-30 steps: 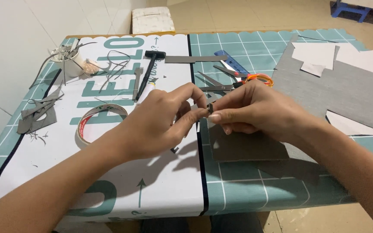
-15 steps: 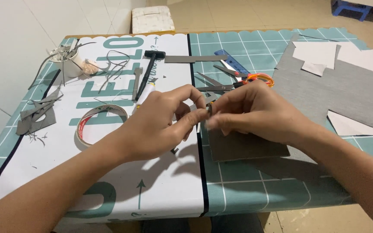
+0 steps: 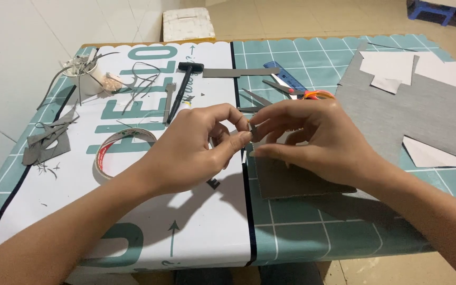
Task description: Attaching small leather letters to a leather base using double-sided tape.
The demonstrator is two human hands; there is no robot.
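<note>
At the centre of the frame the left hand (image 3: 196, 145) and right hand (image 3: 312, 140) meet, fingertips of both pinched together on a small grey strip (image 3: 253, 132) held just above a grey card piece (image 3: 296, 179) lying on the table (image 3: 312, 232). A tape roll (image 3: 124, 150) lies to the left, scissors (image 3: 291, 92) above, a large grey sheet (image 3: 428, 116) at right.

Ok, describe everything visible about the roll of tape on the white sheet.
The roll of pale tape with a red-printed inner core is a wide, thin ring lying flat on the white lettered sheet, left of the left hand. The left forearm covers its near right edge; whether they touch is unclear. It looks mostly used up.
</note>
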